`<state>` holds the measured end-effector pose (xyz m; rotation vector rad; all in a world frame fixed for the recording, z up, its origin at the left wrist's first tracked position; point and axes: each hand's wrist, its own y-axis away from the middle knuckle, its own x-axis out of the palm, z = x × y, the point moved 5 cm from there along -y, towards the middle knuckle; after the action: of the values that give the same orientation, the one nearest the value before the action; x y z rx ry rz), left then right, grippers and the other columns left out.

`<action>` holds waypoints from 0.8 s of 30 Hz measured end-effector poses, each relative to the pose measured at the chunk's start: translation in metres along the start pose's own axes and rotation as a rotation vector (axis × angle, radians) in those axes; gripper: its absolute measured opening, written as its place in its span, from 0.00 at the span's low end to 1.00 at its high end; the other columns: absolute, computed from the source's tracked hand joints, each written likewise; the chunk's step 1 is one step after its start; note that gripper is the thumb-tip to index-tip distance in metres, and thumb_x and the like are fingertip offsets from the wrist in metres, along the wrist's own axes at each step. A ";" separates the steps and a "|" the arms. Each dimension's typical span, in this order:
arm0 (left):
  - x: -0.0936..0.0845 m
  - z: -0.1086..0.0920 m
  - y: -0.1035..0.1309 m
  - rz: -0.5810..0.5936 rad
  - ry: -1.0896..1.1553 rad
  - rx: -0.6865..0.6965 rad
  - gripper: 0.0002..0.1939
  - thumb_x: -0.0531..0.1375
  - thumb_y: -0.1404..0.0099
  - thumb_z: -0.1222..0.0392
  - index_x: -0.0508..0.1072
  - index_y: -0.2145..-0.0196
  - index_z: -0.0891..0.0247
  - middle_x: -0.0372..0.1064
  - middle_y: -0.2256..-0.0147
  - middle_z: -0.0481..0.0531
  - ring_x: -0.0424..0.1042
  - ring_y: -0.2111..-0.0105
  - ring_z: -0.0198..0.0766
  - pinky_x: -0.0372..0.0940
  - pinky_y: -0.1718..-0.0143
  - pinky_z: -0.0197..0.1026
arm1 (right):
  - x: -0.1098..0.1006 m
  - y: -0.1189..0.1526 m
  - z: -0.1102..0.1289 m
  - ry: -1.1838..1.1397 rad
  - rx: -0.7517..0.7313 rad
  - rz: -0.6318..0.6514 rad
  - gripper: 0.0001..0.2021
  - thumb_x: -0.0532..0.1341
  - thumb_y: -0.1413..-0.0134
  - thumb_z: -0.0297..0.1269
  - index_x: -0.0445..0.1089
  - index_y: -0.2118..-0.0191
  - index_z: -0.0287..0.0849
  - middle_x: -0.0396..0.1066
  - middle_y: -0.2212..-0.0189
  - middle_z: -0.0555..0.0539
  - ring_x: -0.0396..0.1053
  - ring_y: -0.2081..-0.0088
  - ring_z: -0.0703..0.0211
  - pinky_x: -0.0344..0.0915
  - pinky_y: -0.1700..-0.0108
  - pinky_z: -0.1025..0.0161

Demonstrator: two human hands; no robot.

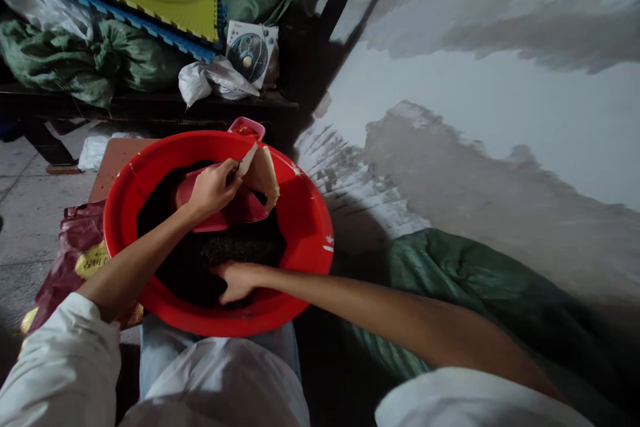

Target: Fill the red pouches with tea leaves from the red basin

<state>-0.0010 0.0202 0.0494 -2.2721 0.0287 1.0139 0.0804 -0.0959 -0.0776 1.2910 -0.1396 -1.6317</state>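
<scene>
A large red basin [310,213] holds dark, loose material [175,273] that looks like leaves or grains. Over its back part, my left hand [215,187] pinches the edge of an open brown paper bag [265,177]. A red scoop or tray [245,208] lies under that hand, beside the bag's mouth. My right hand [240,280] reaches into the dark material near the front, its fingertips partly buried; whether it holds any is hidden.
Behind the basin is a small pink container [256,127]. A dark bench [145,107] carries green sacks and foam mats. Left lies a maroon bag [70,247]; at right, a green sack [450,260] rests by the stained wall.
</scene>
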 end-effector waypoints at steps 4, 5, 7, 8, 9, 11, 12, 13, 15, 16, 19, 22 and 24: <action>-0.002 -0.001 0.000 0.005 -0.009 -0.020 0.08 0.57 0.28 0.62 0.76 0.54 0.63 0.79 0.64 0.54 0.75 0.68 0.39 0.57 0.69 0.39 | -0.005 0.006 -0.015 0.000 -0.102 0.089 0.41 0.73 0.49 0.44 0.65 0.31 0.37 0.66 0.34 0.36 0.65 0.34 0.41 0.62 0.33 0.56; -0.002 -0.001 0.000 0.008 -0.012 -0.025 0.08 0.57 0.27 0.62 0.76 0.54 0.63 0.79 0.64 0.54 0.76 0.68 0.40 0.57 0.69 0.38 | -0.009 0.008 -0.023 -0.020 -0.083 0.078 0.40 0.73 0.50 0.44 0.67 0.32 0.37 0.67 0.34 0.36 0.66 0.34 0.41 0.63 0.34 0.56; -0.003 -0.002 0.000 0.014 -0.018 -0.033 0.09 0.57 0.28 0.62 0.76 0.54 0.63 0.79 0.64 0.54 0.76 0.67 0.40 0.58 0.69 0.38 | -0.020 0.015 -0.043 -0.132 0.001 0.023 0.36 0.73 0.50 0.40 0.70 0.35 0.38 0.73 0.40 0.38 0.74 0.43 0.45 0.71 0.42 0.57; -0.003 -0.002 0.000 0.017 -0.022 -0.035 0.09 0.57 0.28 0.62 0.76 0.54 0.63 0.79 0.63 0.54 0.76 0.67 0.40 0.58 0.69 0.38 | -0.027 0.020 -0.054 -0.239 0.056 -0.012 0.34 0.72 0.50 0.38 0.70 0.36 0.39 0.76 0.44 0.40 0.78 0.51 0.49 0.75 0.50 0.59; -0.003 -0.003 0.000 0.018 -0.024 -0.035 0.09 0.57 0.28 0.62 0.76 0.53 0.63 0.80 0.63 0.55 0.77 0.67 0.40 0.58 0.69 0.38 | -0.034 0.026 -0.065 -0.372 0.109 -0.052 0.31 0.71 0.48 0.36 0.71 0.38 0.40 0.79 0.50 0.42 0.79 0.59 0.54 0.76 0.59 0.61; -0.002 -0.003 0.000 0.020 -0.026 -0.029 0.10 0.57 0.28 0.62 0.75 0.53 0.63 0.80 0.63 0.55 0.77 0.67 0.41 0.59 0.69 0.39 | -0.050 0.041 -0.084 -0.644 0.167 -0.153 0.24 0.70 0.47 0.36 0.73 0.44 0.39 0.80 0.60 0.45 0.75 0.70 0.61 0.73 0.71 0.66; -0.002 -0.003 0.000 0.021 -0.025 -0.026 0.10 0.57 0.28 0.62 0.75 0.52 0.63 0.80 0.62 0.55 0.77 0.67 0.41 0.59 0.69 0.39 | -0.060 0.049 -0.092 -0.750 0.175 -0.219 0.21 0.71 0.47 0.37 0.74 0.48 0.37 0.79 0.66 0.47 0.73 0.73 0.63 0.70 0.74 0.68; -0.001 -0.002 0.001 0.022 -0.023 -0.022 0.10 0.57 0.28 0.61 0.75 0.52 0.62 0.80 0.62 0.55 0.77 0.67 0.41 0.59 0.69 0.39 | -0.070 0.057 -0.099 -0.837 0.166 -0.289 0.19 0.71 0.48 0.38 0.74 0.52 0.36 0.77 0.70 0.48 0.72 0.73 0.63 0.69 0.75 0.69; 0.000 -0.002 0.001 0.025 -0.019 -0.021 0.11 0.57 0.27 0.60 0.75 0.51 0.62 0.80 0.61 0.56 0.77 0.66 0.41 0.61 0.68 0.39 | -0.091 0.074 -0.111 -0.979 0.126 -0.441 0.20 0.73 0.51 0.37 0.72 0.53 0.37 0.76 0.71 0.49 0.73 0.73 0.63 0.68 0.76 0.71; 0.000 -0.001 0.001 0.026 -0.017 -0.021 0.11 0.56 0.27 0.60 0.75 0.51 0.62 0.80 0.61 0.56 0.77 0.66 0.41 0.61 0.68 0.39 | -0.101 0.082 -0.115 -1.029 0.108 -0.508 0.20 0.73 0.52 0.36 0.71 0.53 0.38 0.76 0.70 0.49 0.73 0.72 0.63 0.67 0.77 0.71; -0.001 -0.001 0.000 0.030 -0.011 -0.024 0.10 0.57 0.28 0.61 0.75 0.52 0.62 0.80 0.61 0.56 0.77 0.65 0.41 0.62 0.67 0.39 | -0.127 0.102 -0.126 -1.085 0.085 -0.671 0.17 0.74 0.54 0.33 0.72 0.57 0.40 0.74 0.71 0.52 0.70 0.75 0.67 0.67 0.78 0.72; -0.002 -0.002 0.001 0.034 -0.015 -0.029 0.10 0.57 0.28 0.62 0.75 0.52 0.63 0.80 0.61 0.56 0.78 0.65 0.41 0.62 0.67 0.39 | -0.148 0.115 -0.130 -1.115 0.100 -0.795 0.17 0.75 0.57 0.32 0.70 0.62 0.40 0.73 0.73 0.53 0.71 0.76 0.65 0.67 0.79 0.71; -0.001 -0.002 0.001 0.035 -0.015 -0.022 0.11 0.57 0.28 0.61 0.75 0.51 0.63 0.80 0.59 0.56 0.78 0.64 0.43 0.62 0.67 0.39 | -0.163 0.121 -0.127 -1.149 0.091 -0.876 0.18 0.76 0.58 0.33 0.69 0.62 0.41 0.73 0.73 0.52 0.73 0.75 0.62 0.65 0.81 0.71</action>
<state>-0.0007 0.0180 0.0507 -2.2913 0.0516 1.0536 0.2417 0.0248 0.0516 0.2724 -0.3707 -2.9986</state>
